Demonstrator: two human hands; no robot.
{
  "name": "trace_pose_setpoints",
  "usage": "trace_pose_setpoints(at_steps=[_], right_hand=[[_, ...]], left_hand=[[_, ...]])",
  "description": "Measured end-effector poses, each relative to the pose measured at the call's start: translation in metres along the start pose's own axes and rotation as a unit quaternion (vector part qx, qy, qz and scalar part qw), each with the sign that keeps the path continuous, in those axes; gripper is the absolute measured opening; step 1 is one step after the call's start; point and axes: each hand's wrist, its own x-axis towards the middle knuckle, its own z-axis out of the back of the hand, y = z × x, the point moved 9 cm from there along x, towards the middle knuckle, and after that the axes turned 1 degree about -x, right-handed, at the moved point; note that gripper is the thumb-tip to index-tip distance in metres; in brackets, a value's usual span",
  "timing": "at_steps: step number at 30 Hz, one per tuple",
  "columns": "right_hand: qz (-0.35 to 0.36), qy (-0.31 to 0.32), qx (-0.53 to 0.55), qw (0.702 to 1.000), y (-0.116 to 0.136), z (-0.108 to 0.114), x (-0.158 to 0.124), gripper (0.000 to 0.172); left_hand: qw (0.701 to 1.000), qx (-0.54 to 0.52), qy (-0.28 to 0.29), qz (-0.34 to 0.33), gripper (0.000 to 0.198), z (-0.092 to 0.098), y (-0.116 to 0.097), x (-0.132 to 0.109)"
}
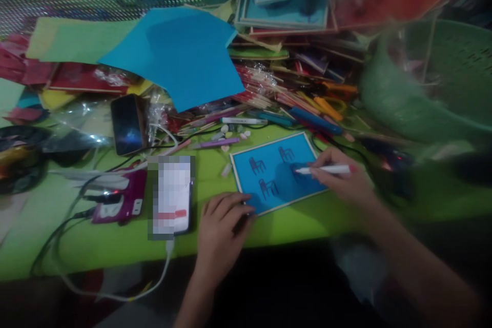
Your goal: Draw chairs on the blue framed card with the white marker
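A blue card (280, 196) with a pale border lies on the green table, bearing several dark chair drawings. My right hand (338, 174) pinches a white marker (330, 169) with a red end, its tip touching the card's right part at a dark drawing. At the card's lower left corner rests my left hand (226, 220), fingers apart and bent, fingertips on the edge. Left of that hand lies a phone (172, 195) with a lit, partly pixelated screen and a white cable plugged in.
A purple power strip (134, 189) with cables sits at the left, near a dark-screened device (127, 125). Behind are blue paper (177, 56), sticks, pens, scissors (330, 107) and stacked framed cards (288, 10). A green basket (403, 97) stands at the right.
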Motion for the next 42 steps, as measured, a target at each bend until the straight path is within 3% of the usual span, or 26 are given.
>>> trace_pose_setpoints(at_steps=[10, 27, 42], right_hand=[[0.018, 0.02, -0.015, 1.0, 0.004, -0.005, 0.002, 0.014], [0.016, -0.019, 0.004, 1.0, -0.006, 0.002, -0.001, 0.015], [0.025, 0.011, -0.001, 1.0, -0.006, -0.004, 0.0, 0.014]], left_hand=[[1.0, 0.005, 0.005, -0.001, 0.009, -0.001, 0.002, -0.001], [1.0, 0.015, 0.015, 0.006, 0.01, -0.003, 0.004, -0.004], [1.0, 0.005, 0.013, 0.016, 0.008, -0.003, 0.004, -0.003]])
